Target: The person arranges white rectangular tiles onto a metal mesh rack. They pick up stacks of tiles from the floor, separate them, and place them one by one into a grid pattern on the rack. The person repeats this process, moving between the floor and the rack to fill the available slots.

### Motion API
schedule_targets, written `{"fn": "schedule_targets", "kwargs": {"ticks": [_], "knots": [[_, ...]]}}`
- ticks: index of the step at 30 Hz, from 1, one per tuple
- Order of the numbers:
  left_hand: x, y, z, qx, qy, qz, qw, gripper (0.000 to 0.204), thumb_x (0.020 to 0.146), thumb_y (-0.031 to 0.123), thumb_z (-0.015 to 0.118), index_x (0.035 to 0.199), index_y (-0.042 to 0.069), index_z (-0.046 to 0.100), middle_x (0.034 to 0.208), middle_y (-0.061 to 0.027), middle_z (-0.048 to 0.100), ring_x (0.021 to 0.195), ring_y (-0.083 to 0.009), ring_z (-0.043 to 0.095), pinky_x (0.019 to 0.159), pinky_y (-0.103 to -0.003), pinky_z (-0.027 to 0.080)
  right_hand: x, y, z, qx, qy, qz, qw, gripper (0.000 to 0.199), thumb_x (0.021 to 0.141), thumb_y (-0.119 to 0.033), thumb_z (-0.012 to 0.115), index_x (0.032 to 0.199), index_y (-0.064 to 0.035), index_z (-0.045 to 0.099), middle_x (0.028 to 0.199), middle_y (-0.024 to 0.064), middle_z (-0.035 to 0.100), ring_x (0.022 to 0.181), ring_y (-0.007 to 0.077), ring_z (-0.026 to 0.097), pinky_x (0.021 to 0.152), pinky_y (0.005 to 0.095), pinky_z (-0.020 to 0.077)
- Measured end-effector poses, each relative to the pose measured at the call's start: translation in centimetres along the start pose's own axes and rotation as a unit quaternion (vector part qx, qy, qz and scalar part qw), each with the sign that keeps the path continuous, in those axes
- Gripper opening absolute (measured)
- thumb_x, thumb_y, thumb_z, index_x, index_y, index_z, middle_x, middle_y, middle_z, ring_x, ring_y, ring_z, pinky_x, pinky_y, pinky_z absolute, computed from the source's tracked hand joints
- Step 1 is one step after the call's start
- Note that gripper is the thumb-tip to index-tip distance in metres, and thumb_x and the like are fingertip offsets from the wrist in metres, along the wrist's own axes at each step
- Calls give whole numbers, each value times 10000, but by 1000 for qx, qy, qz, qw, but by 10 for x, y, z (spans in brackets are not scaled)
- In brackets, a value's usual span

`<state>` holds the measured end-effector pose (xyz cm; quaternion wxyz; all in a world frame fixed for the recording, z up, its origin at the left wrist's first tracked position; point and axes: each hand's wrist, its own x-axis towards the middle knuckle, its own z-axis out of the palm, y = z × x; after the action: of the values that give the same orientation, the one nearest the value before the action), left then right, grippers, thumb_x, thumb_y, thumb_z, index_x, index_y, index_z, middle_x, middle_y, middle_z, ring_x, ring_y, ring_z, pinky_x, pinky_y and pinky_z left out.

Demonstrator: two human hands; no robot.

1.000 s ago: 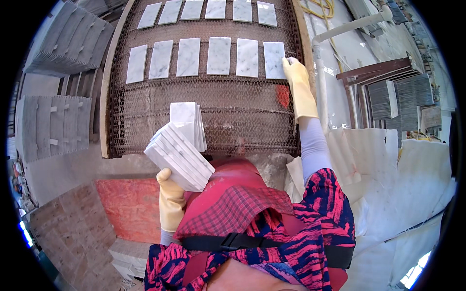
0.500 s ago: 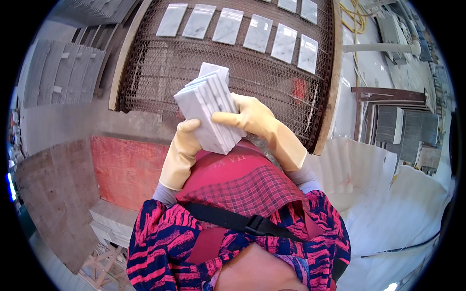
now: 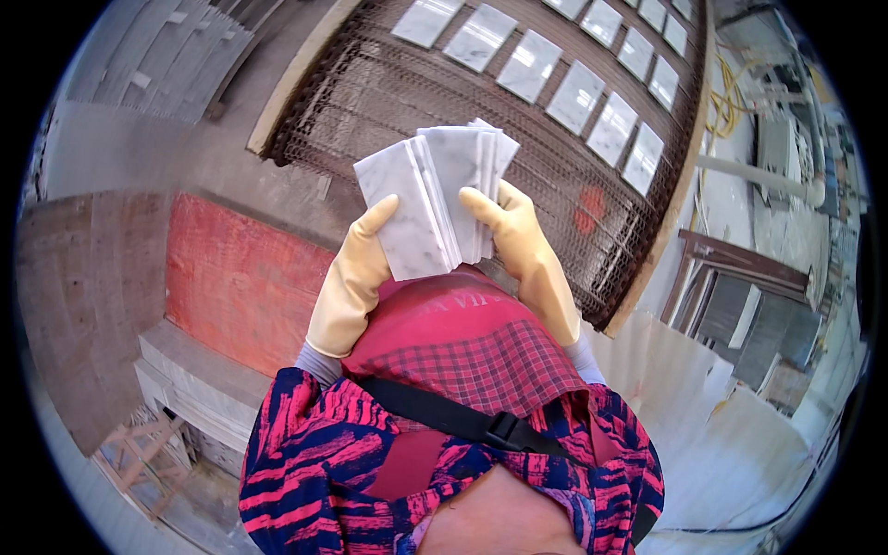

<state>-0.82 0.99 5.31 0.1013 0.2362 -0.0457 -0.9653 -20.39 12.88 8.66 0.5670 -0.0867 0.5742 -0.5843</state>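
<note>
Several white marble tiles [image 3: 404, 209] with grey veins are held in front of my red apron, fanned into two groups. My left hand [image 3: 363, 254], in a cream rubber glove, grips the left group with its thumb on the front tile's face. The right group [image 3: 460, 185] is in my right hand [image 3: 518, 236], gloved the same way, its thumb over the tiles' edge. The fingers behind the tiles are mostly hidden. The lower ends of the tiles are close to the apron [image 3: 444, 310].
Beyond my hands lies a mesh conveyor [image 3: 370, 111] carrying rows of white marble tiles [image 3: 529, 67]. Its wooden side rails [image 3: 301, 79] run along both sides. A red panel [image 3: 245, 264] stands at left beside a brown board [image 3: 92, 314]. Pale sheeting [image 3: 712, 425] hangs at right.
The single stack has been spread into two groups, and my right hand has moved to the right. My view has turned, so the conveyor appears tilted and further right.
</note>
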Motion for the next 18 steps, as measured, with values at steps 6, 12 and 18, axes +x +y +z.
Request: {"fn": "schedule_targets", "kwargs": {"ticks": [6, 12, 18], "knots": [[-28, 26, -49, -44, -14, 170, 984, 782, 988, 464, 685, 1579, -1, 471, 1530, -207, 591, 1426, -373, 554, 1225, -560, 413, 40, -3, 48, 13, -1, -26, 1000, 461, 1040, -317, 734, 1323, 40, 660, 1162, 93, 754, 1039, 171, 708, 957, 360, 557], [-71, 41, -88, -24, 15, 316, 948, 827, 984, 466, 696, 1619, 30, 396, 1598, -154, 523, 1512, -355, 456, 1303, -599, 305, 126, 27, 102, 50, 13, -23, 998, 451, 1036, -360, 735, 1283, 16, 694, 1151, 68, 757, 1020, 159, 696, 949, 334, 534], [-98, 29, -100, -46, 87, 395, 913, 837, 975, 487, 707, 1626, 66, 391, 1567, -130, 544, 1495, -336, 475, 1291, -589, 333, 204, 48, 122, -26, 99, -51, 993, 486, 1024, -401, 744, 1264, 19, 701, 1149, 97, 761, 998, 183, 700, 923, 345, 529]]}}
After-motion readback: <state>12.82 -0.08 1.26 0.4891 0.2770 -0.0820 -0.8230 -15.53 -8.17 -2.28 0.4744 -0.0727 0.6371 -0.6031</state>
